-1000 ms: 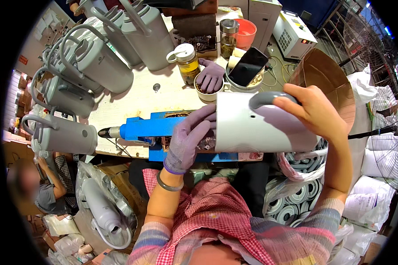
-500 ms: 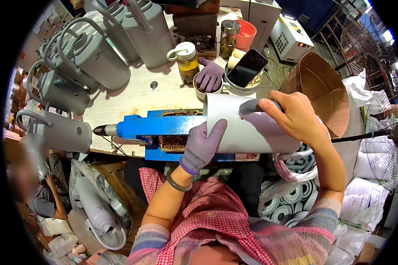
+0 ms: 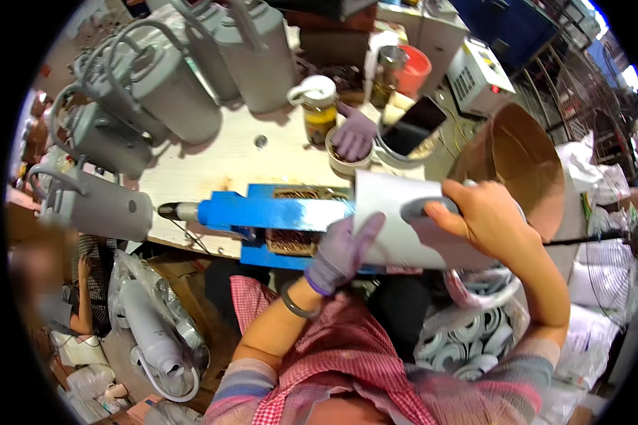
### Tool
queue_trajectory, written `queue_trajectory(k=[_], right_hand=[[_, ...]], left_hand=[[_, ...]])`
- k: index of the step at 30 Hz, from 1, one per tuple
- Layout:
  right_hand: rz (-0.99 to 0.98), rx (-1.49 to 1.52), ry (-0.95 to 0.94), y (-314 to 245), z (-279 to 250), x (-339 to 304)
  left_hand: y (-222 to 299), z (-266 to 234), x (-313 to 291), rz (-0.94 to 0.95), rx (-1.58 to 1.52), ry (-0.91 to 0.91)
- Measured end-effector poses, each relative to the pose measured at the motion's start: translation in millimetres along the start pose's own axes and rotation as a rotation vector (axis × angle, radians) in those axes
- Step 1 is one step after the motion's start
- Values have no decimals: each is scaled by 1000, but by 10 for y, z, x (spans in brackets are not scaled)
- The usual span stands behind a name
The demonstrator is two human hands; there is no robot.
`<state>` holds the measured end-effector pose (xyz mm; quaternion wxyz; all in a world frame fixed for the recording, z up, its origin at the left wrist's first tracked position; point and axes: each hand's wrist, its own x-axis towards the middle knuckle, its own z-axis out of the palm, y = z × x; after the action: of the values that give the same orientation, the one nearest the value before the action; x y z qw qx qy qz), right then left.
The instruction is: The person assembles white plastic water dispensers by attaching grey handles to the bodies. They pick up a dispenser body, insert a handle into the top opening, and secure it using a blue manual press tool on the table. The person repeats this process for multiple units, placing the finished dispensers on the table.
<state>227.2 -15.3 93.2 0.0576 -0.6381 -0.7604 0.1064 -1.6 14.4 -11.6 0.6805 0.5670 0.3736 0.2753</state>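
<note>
A light grey cylindrical jug body [image 3: 397, 248] lies on its side, its open left end around the end of a blue machine arm [image 3: 283, 214]. My left hand [image 3: 339, 253], in a purple-grey glove, grips this open rim, thumb on the outer wall and fingers mostly hidden. A darker grey curved handle [image 3: 417, 210] sits against the jug wall. Bare, my right hand [image 3: 493, 218] is closed around that handle, with the thumb along it. The blue arm narrows on the left to a metal tip with a black end [image 3: 169, 210].
Several finished grey jugs [image 3: 174, 92] crowd the table's left. Behind the machine are a white-lidded bottle [image 3: 320, 113], a glove [image 3: 354, 133] on a cup and a phone [image 3: 415, 126] on a pot. A cardboard box [image 3: 528, 163] stands right; bagged grey parts [image 3: 468, 336] lie below.
The handle has come slightly nearer to me, as the jug body turns a little on the blue arm. Both hands keep their grips. The whole view has shifted.
</note>
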Motion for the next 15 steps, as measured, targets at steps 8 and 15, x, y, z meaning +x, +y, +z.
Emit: queue_trajectory(k=[8, 15], right_hand=[[-1, -37, -27, -106, -76, 23], [22, -72, -4, -86, -43, -17]], left_hand=[[-54, -1, -18, 14, -115, 2], [-220, -30, 65, 77, 116, 38]])
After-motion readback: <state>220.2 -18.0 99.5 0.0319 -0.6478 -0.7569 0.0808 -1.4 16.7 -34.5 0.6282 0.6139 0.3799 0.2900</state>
